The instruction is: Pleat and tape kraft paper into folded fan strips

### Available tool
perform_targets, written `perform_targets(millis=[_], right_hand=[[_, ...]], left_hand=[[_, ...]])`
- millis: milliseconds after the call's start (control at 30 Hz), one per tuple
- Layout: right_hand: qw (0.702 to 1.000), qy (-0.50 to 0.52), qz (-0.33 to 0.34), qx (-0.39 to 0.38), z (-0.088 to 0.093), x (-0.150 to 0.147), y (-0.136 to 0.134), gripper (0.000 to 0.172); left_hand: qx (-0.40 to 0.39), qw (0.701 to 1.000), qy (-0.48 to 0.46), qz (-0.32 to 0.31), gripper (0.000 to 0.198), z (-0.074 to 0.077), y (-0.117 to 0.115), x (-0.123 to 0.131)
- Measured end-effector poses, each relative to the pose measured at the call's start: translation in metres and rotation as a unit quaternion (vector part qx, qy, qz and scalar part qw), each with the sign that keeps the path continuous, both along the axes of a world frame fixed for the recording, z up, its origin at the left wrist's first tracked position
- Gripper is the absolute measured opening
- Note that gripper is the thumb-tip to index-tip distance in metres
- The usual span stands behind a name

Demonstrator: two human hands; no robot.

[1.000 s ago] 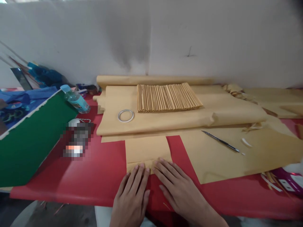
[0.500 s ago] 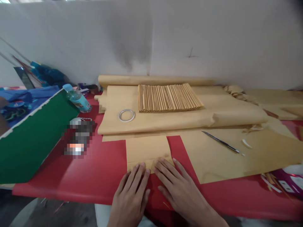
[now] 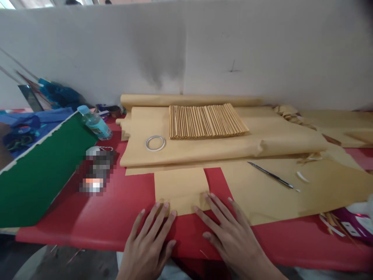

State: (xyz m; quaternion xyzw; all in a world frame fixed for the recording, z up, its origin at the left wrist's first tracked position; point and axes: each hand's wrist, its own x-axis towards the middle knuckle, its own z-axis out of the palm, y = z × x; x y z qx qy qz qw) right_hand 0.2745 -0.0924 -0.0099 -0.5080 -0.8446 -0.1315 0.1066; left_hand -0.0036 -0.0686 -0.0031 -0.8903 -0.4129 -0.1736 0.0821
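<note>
A small rectangle of brown kraft paper (image 3: 180,188) lies on the red table cover (image 3: 122,217), its near edge folded up into a narrow strip. My left hand (image 3: 147,243) lies flat, fingers spread, fingertips pressing the fold's left end. My right hand (image 3: 229,235) lies flat too, fingers spread, with its fingertips on the fold's right end and the red cover beside it. Neither hand holds anything.
Behind lie large kraft sheets (image 3: 262,144), a kraft roll (image 3: 192,99), a stack of pleated kraft strips (image 3: 206,120), a tape ring (image 3: 155,142) and a craft knife (image 3: 272,176). Left are a green board (image 3: 37,175), a clear bottle (image 3: 94,122) and blue items. A purple object (image 3: 354,223) sits far right.
Both hands have slid apart along the folded near edge, the left to the left and the right to the right, with fingers more spread.
</note>
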Motion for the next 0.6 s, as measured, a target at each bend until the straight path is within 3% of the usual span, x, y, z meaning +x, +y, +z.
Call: perform_targets(millis=[333, 500, 600], right_hand=[[0.998, 0.032, -0.053, 0.012, -0.004, 0.026, -0.009, 0.051], [0.996, 0.066, -0.049, 0.04, 0.001, 0.012, -0.004, 0.037], [0.992, 0.112, -0.002, 0.054, 0.008, -0.004, 0.007, 0.025]], left_hand=[[0.024, 0.998, 0.055, 0.004, 0.059, -0.003, -0.007, -0.035], [0.039, 0.999, 0.021, 0.0, 0.045, -0.002, -0.006, -0.031], [0.036, 0.999, -0.037, 0.007, 0.03, 0.001, 0.003, -0.018]])
